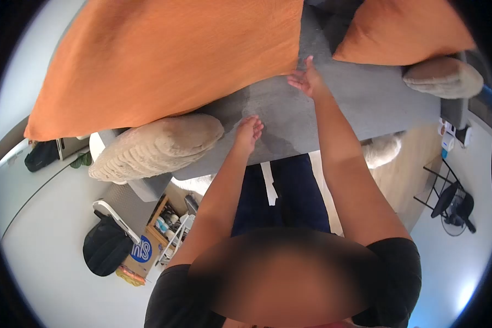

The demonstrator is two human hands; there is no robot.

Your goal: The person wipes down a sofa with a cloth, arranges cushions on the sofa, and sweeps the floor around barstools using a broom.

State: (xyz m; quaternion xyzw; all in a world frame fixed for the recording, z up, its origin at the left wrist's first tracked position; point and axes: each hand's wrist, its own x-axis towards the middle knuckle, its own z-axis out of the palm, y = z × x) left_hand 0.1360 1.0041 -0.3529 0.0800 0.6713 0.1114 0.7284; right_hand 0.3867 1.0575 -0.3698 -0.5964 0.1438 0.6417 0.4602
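Note:
A large orange cushion (175,54) leans along the back of a grey sofa (366,98). At the cushion's lower right corner is my right hand (307,82), its thumb raised and fingers apart. The fingertips are beside that corner; I cannot tell whether they touch it. My left hand (250,133) hovers over the sofa seat with its fingers curled in, and nothing shows in it. Left of it lies a beige fluffy cushion (158,145), partly under the orange one. Darker patches mark the seat fabric between my hands.
A second orange cushion (404,33) and another beige cushion (444,77) occupy the sofa's right end. To the left are a black backpack (105,246) and a cardboard box (147,252). A black-framed rack (440,183) stands at the right by the wall.

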